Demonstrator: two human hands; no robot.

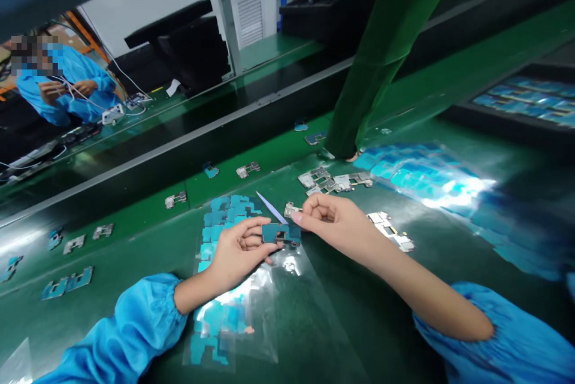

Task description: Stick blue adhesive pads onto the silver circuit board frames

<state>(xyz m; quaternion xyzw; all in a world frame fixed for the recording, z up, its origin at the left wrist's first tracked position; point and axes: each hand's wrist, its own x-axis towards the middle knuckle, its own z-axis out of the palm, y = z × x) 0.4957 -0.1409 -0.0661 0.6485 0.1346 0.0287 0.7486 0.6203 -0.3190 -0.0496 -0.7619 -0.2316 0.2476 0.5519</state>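
Left hand [236, 249] pinches the blue board [272, 232] just below the purple strip [270, 206]; right hand [341, 223] curled, grip unclear! Seemingly mid-work: this board's in hand, silver boards [314, 178] lie right of the strip.

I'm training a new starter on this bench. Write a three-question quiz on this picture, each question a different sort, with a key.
1. True or false: the left hand holds a circuit board.

2. Which slender thing shows just beyond that circuit board?
A) a yellow pencil
B) a purple pointed tool
C) a red screwdriver

3. Fill in: the left sleeve is coloured ____.

Key: 1 true; 2 B; 3 blue.
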